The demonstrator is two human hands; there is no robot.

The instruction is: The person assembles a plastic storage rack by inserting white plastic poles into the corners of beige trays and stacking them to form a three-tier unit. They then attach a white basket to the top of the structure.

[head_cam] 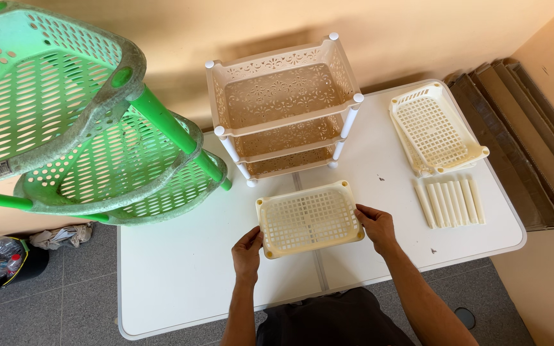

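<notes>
Beyond the fingers, a green rack [91, 128] and a beige three-tier rack [283, 106] stand on the white table [174, 275]. Both hands, left hand [247, 253] and right hand [377, 227], grasp a cream lattice tray [309, 218] by its short ends, with loose cream tubes [450, 202] just right of the right fingers.

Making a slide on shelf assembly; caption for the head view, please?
Both hands, left hand and right hand, grip a cream perforated tray on a white table.

Matt cream plastic tray [309, 219], perforated, on a smooth white table [181, 282].
</notes>
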